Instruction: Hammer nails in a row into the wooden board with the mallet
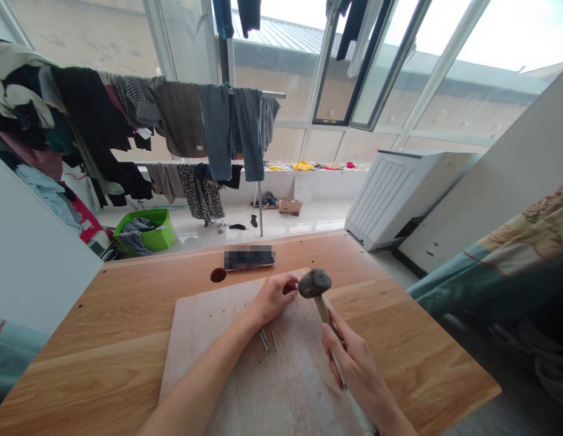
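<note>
My right hand is closed around the wooden handle of a hammer, whose dark head hangs just above the far edge of a pale wooden board. My left hand rests on the board beside the hammer head, fingers pinched together on something too small to make out. Several loose nails lie on the board between my two forearms.
The board lies on a wooden table with a round hole and a flat dark object near its far edge. Beyond stand a clothes rack, a green basket and a white panel. Patterned fabric lies right.
</note>
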